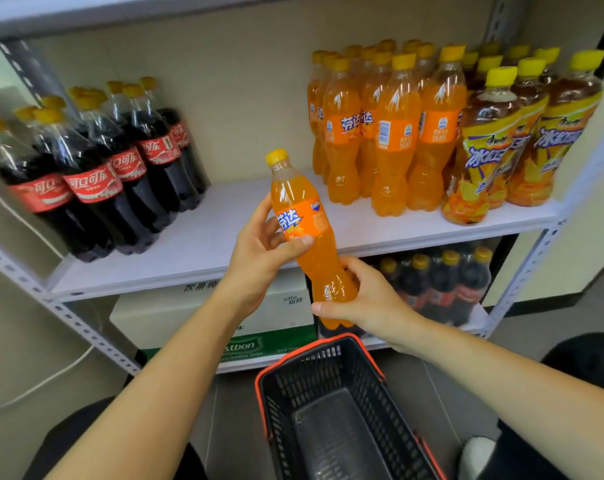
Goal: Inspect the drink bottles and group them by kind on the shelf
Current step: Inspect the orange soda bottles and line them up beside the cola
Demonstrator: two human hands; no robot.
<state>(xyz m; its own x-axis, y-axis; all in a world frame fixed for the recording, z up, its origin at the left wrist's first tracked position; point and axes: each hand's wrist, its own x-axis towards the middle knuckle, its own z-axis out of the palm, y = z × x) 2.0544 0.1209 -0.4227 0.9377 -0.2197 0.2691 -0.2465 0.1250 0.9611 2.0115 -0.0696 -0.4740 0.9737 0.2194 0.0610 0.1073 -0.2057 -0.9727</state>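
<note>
Gripped in both hands: clear plastic bottle of orange soda with yellow cap (304, 230), tilted, cap up and leftward. Left hand (259, 251) curled round the labelled middle, thumb across the front; right hand (366, 299) wrapped round the lower part. On the orange label, white Chinese characters edged in blue. Beyond the grip, on the white shelf board (203, 237): dark cola bottles with red labels (96, 174) to the left, matching orange soda bottles (390, 133) and yellow-labelled tea bottles (501, 140) to the right. Below the grip, black plastic basket with red rim (307, 382); behind it, white and green carton (176, 313) reading "stbon".
</note>
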